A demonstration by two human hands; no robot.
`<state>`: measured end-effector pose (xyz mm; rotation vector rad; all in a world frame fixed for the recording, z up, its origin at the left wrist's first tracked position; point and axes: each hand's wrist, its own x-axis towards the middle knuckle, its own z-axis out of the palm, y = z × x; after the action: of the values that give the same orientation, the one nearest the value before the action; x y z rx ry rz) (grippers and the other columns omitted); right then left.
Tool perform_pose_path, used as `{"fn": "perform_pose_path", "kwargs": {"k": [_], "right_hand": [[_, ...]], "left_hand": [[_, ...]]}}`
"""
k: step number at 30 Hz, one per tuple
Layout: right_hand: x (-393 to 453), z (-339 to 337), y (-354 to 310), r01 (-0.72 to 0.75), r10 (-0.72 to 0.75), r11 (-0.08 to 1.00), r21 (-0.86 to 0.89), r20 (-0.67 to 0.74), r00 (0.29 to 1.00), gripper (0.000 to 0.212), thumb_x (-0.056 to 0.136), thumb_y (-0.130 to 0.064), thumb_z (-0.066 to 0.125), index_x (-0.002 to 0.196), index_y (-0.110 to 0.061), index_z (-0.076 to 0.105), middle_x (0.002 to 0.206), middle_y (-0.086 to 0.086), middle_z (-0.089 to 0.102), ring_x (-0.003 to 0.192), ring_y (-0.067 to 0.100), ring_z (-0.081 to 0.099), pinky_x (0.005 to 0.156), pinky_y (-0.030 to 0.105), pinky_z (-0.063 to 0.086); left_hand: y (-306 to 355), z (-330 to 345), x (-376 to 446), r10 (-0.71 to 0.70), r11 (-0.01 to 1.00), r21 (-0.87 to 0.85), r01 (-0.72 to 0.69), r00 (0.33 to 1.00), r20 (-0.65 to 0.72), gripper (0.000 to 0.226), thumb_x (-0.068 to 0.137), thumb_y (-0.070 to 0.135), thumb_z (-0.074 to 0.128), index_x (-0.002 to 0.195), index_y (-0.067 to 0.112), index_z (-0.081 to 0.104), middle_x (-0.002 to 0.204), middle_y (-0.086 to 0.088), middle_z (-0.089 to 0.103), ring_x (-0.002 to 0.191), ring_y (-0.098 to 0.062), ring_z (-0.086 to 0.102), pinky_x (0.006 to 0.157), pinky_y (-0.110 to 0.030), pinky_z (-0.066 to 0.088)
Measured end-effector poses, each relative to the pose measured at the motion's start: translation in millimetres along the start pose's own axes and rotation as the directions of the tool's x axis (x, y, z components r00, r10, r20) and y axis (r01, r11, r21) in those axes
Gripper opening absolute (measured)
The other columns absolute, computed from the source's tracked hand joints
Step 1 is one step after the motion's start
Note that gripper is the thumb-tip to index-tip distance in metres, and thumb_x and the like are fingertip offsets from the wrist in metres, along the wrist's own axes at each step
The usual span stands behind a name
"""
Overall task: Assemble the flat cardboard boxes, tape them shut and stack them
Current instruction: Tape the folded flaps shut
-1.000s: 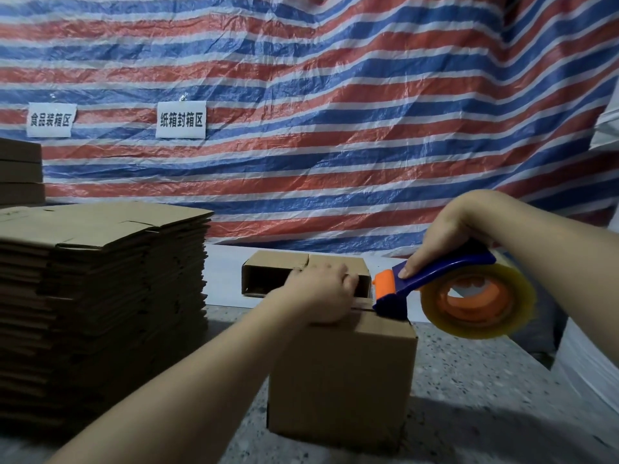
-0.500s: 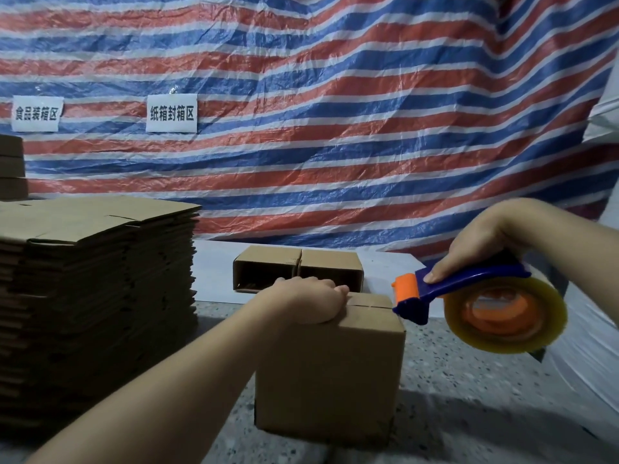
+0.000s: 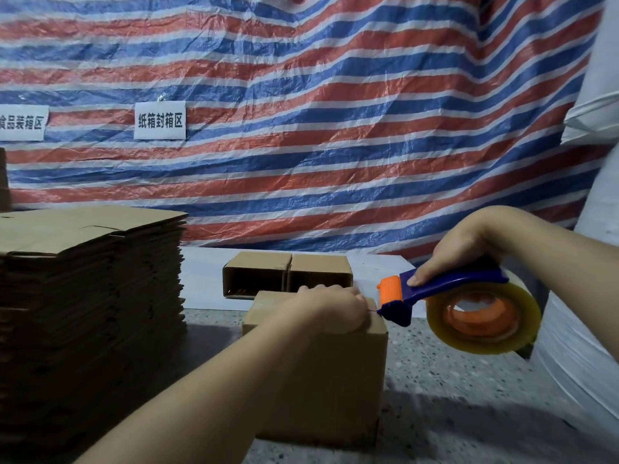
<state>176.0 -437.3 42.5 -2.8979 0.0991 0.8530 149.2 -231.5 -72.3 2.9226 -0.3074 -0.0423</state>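
While left hand pins the lid, status: taping about to start on the near box.
Box: upright on speckled floor, centre-near; top flaps folded down.
Left hand: fingers curled over the top's right edge, pressing down, probably to keep flaps flush for the tape.
Right hand: wrapped round handle of the tape dispenser; forefinger along the top for steering.
Dispenser nose: at box's top-right corner, touching or nearly so; likely starting point of the strip.
Flat stack: left, unassembled blanks.
Far boxes: two, open ends facing near, by the tarp.
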Motion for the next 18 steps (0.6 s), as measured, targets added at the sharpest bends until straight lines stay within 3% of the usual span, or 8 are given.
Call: {"fn": "perform_pose_path", "kwargs": {"k": [3,8,12,14,18], "right_hand": [[-3,-2,17,0.058,-0.057,0.991,0.121,-0.011,0.998,0.106,0.044,-0.073,0.089,0.124,-0.008,0.065,0.111,0.016,0.075,0.090,0.025,0.073,0.080,0.034,0.061],[-12,-3,45,0.029,-0.028,0.985,0.170,-0.009,1.000,0.111,0.035,-0.071,0.092,0.122,-0.007,0.067,0.105,0.013,0.076,0.086,0.024,0.074,0.073,0.032,0.058],[-8,6,38,-0.033,0.032,0.999,0.026,0.040,0.999,0.097,0.048,-0.076,0.082,0.115,-0.008,0.070,0.098,0.010,0.077,0.082,0.022,0.073,0.075,0.030,0.058],[0,14,26,-0.062,0.063,0.995,-0.074,0.010,0.998,0.087,0.058,-0.079,0.076,0.112,-0.011,0.070,0.094,0.006,0.078,0.079,0.019,0.074,0.072,0.028,0.058],[8,24,4,-0.105,0.090,0.978,-0.178,-0.091,0.992,0.076,0.065,-0.081,0.071,0.105,-0.017,0.070,0.084,0.002,0.079,0.070,0.016,0.076,0.060,0.024,0.057]], "left_hand": [[-2,1,3,-0.012,1.000,-0.009,0.012,1.000,0.002,0.049,0.103,0.040,0.019,0.147,0.028,0.035,0.152,-0.010,0.039,0.138,-0.036,0.035,0.113,-0.058,0.022],[-3,2,5,-0.005,1.000,-0.010,0.005,1.000,-0.004,0.052,0.100,0.044,0.016,0.146,0.030,0.036,0.154,-0.009,0.038,0.138,-0.034,0.035,0.113,-0.056,0.022],[-4,3,4,0.020,1.000,-0.012,-0.020,1.000,-0.007,0.058,0.098,0.059,0.015,0.145,0.037,0.039,0.153,-0.005,0.041,0.138,-0.032,0.037,0.111,-0.056,0.023],[-3,2,4,0.016,1.000,0.001,-0.016,1.000,-0.014,0.063,0.094,0.070,0.015,0.145,0.040,0.039,0.151,-0.003,0.044,0.137,-0.031,0.038,0.109,-0.054,0.024],[-1,0,4,0.005,1.000,0.004,-0.005,1.000,0.003,0.057,0.095,0.068,0.020,0.139,0.042,0.045,0.143,-0.003,0.051,0.131,-0.029,0.042,0.104,-0.051,0.027]]}}
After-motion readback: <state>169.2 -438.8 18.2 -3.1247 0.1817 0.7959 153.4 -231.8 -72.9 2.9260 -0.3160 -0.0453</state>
